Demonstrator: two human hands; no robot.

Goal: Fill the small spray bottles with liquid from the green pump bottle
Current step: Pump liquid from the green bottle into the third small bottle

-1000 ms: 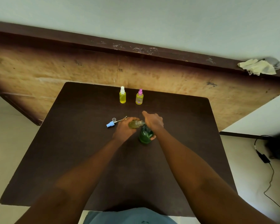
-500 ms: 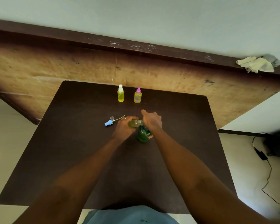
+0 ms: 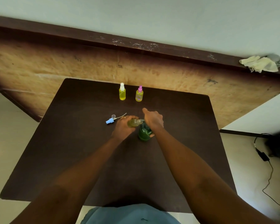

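The green pump bottle (image 3: 145, 133) stands upright near the middle of the dark table (image 3: 71, 143). My right hand (image 3: 153, 119) lies over its pump head, which is hidden beneath it. My left hand (image 3: 124, 127) grips a small open bottle (image 3: 132, 123) of yellowish liquid, tilted with its neck at the pump's spout. A blue spray cap with its dip tube (image 3: 112, 120) lies loose on the table left of my left hand. Two capped small spray bottles stand at the back: a white-capped one (image 3: 122, 92) and a pink-capped one (image 3: 139, 94), both holding yellow liquid.
A worn wooden board (image 3: 168, 78) rises behind the table's far edge, with a crumpled pale cloth (image 3: 259, 63) on its top at the right. A black cable and adapter (image 3: 263, 157) lie on the floor to the right.
Both hands and both bottles stay in the same pose. Only the camera view has shifted slightly.
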